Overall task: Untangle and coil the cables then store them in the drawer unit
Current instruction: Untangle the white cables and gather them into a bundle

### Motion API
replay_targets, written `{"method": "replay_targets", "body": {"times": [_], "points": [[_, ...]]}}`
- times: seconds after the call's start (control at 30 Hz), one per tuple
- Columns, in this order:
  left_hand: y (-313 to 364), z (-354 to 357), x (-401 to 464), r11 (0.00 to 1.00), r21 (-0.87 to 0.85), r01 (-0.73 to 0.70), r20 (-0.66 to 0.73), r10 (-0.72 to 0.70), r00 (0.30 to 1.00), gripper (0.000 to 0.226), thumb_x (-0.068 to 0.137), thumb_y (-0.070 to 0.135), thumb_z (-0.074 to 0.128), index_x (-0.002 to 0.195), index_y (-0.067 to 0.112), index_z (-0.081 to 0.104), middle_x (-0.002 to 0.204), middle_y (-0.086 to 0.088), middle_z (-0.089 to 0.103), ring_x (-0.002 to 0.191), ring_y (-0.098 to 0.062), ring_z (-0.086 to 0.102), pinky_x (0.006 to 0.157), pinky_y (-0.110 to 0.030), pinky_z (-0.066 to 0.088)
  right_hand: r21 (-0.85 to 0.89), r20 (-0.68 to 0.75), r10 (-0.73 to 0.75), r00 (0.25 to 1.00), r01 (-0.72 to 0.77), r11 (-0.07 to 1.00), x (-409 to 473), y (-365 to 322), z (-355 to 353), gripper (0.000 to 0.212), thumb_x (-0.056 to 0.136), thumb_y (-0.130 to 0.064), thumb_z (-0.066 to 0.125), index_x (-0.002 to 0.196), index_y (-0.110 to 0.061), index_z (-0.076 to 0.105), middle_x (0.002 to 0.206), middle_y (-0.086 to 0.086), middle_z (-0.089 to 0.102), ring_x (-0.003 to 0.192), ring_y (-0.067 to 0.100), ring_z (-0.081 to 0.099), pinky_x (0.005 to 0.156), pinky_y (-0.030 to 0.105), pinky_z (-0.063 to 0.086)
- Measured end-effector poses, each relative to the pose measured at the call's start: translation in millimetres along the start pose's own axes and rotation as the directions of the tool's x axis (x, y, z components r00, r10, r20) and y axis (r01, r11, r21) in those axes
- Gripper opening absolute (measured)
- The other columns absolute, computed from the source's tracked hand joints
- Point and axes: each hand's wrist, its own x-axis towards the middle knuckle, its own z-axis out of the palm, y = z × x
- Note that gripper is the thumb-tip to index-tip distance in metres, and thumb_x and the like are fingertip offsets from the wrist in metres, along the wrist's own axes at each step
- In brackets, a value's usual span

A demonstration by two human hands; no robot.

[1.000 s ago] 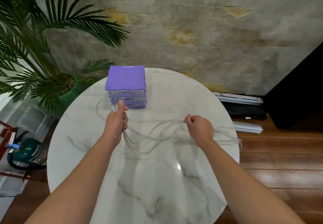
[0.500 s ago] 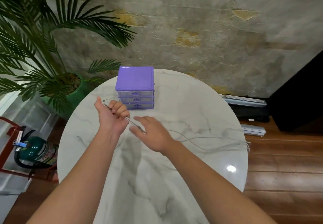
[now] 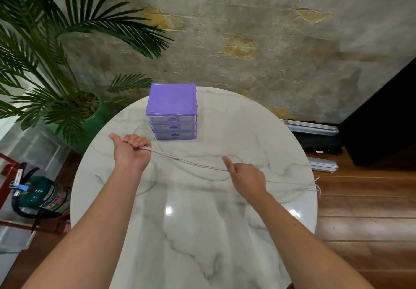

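Head view: a round white marble table (image 3: 202,243) seen from above, both forearms reaching in from the near edge.
Left hands state: the left hand (image 3: 130,151) is fisted, fingers curled round a bundle of thin pale cables (image 3: 191,163), near the table's left edge.
Right hands state: the right hand (image 3: 245,176) pinches the same strands near the table's middle, index finger pointing outward.
Cables: stretched between the two hands; loose lengths trail across to the right edge, ends hanging over it.
Drawer unit: purple three-drawer unit (image 3: 172,112) at the far edge, drawers closed, just beyond the left hand.
Around: potted palm (image 3: 56,74) far left; green fire extinguisher (image 3: 39,195) on the floor left; black bags (image 3: 317,140) against the wall right.
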Motion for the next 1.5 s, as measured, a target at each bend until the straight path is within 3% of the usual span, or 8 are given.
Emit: {"method": "replay_targets", "body": {"times": [0.2,0.33,0.5,0.77,0.93,1.13,1.27,1.5], "points": [[-12.8,-15.5,7.0,0.991,0.126,-0.036,-0.059,0.044,0.997,0.055,0.094,0.064,0.031,0.061,0.021,0.035,0.051,0.007,0.036,0.046,-0.01,0.036,0.055,-0.017,0.036,0.01,-0.097,0.171,0.981,-0.171,0.985,2.1,53.6,-9.8,0.068,0.097,-0.062,0.014,0.06,-0.02,0.052,0.069,0.001,0.062,0.071,0.023,0.06,0.065,0.032,0.044],[-26.2,-26.5,4.7,0.996,0.087,0.022,-0.044,-0.018,0.999,0.054,0.094,0.064,0.031,0.062,0.021,0.034,0.047,0.008,0.028,0.038,-0.008,0.027,0.042,-0.015,0.029,-0.054,-0.135,0.168,0.976,-0.177,0.983,4.9,74.5,-15.0,0.066,0.1,-0.056,0.02,0.06,-0.017,0.055,0.062,0.001,0.059,0.065,0.023,0.059,0.056,0.029,0.038],[-31.1,-27.8,-3.1,0.997,0.046,0.06,-0.042,-0.059,0.997,0.048,0.099,0.048,0.034,0.06,0.021,0.037,0.046,0.007,0.022,0.035,-0.009,0.019,0.038,-0.019,0.015,0.136,-0.493,0.091,0.865,-0.027,0.99,13.1,76.6,-36.4,0.058,0.102,-0.042,0.035,0.051,-0.012,0.038,0.043,0.0,0.038,0.043,0.017,0.037,0.045,0.029,0.021],[-46.3,-27.3,-16.9,0.996,0.057,0.064,-0.035,-0.063,0.997,0.04,0.09,0.036,0.04,0.053,0.022,0.035,0.047,0.007,0.02,0.036,-0.009,0.016,0.039,-0.02,0.013,-0.061,-0.022,0.163,0.986,-0.164,0.985,13.6,86.9,0.2,0.047,0.099,-0.036,0.034,0.071,-0.01,0.061,0.064,0.003,0.058,0.07,0.029,0.063,0.059,0.03,0.042],[-46.7,-19.5,-20.7,0.998,-0.038,0.058,-0.001,-0.058,0.998,0.044,0.094,0.037,0.037,0.053,0.021,0.035,0.046,0.008,0.021,0.036,-0.01,0.018,0.037,-0.019,0.013,0.265,0.255,-0.067,0.965,-0.003,0.964,9.9,25.1,15.5,0.056,0.097,-0.059,0.033,0.074,-0.021,0.067,0.061,-0.008,0.061,0.064,0.015,0.062,0.066,0.03,0.046],[-27.2,-23.5,-14.5,0.988,-0.156,0.015,-0.02,-0.018,1.0,0.05,0.096,0.039,0.037,0.05,0.02,0.037,0.046,0.007,0.022,0.035,-0.01,0.019,0.037,-0.018,0.014,0.092,0.01,0.003,1.0,-0.004,0.996,0.4,37.1,17.1,0.063,0.098,-0.061,0.019,0.056,-0.021,0.043,0.066,0.001,0.057,0.072,0.024,0.059,0.068,0.034,0.045],[-24.5,-32.5,-11.0,0.99,-0.141,0.006,-0.05,-0.013,0.999,0.05,0.096,0.04,0.036,0.051,0.02,0.037,0.044,0.007,0.022,0.034,-0.01,0.02,0.038,-0.018,0.014,-0.023,-0.056,0.134,0.989,-0.135,0.991,-9.1,84.6,11.2,0.066,0.099,-0.058,0.014,0.058,-0.02,0.049,0.07,0.004,0.064,0.073,0.026,0.063,0.069,0.035,0.05],[-49.7,-47.9,-9.0,0.997,-0.042,0.063,-0.063,-0.066,0.996,0.052,0.1,0.049,0.033,0.056,0.021,0.037,0.047,0.008,0.025,0.037,-0.009,0.021,0.039,-0.019,0.019,0.003,-0.224,0.149,0.963,-0.152,0.988,-1.8,135.2,-4.9,0.061,0.102,-0.042,0.033,0.061,-0.005,0.06,0.056,0.01,0.058,0.062,0.032,0.06,0.053,0.033,0.033]]}}
